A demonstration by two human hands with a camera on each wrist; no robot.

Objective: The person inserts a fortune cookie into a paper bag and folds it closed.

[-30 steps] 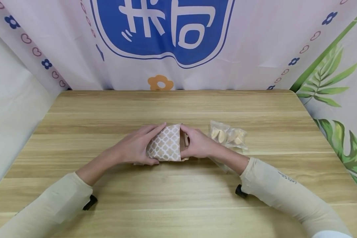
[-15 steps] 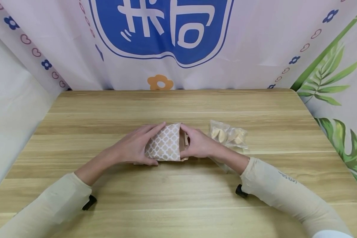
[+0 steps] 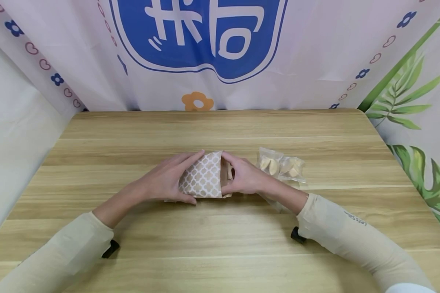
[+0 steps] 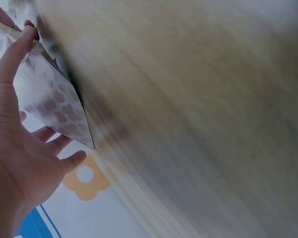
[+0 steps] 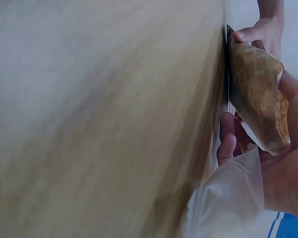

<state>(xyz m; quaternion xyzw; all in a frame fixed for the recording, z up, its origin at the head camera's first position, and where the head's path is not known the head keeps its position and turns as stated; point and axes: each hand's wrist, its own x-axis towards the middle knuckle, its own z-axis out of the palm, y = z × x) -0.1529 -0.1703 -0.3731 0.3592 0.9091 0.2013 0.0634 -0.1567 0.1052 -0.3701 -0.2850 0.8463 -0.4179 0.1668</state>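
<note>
gaping — quatrefoil-patterned paper pouch (image 3: pixel 201 178)

The table (image 3: pixel 220 240) is made of light brown wood, with long stripes going from side to side and round corners at the back. A paper bag (image 3: pixel 203 175) with a white pattern sits near the middle, its open end facing right. To the right of it lie two little cookies in see-through packets (image 3: pixel 292 169), side by side. More see-through wrapping (image 3: pixel 273 201) pokes out nearer the front, mostly hidden.
</note>
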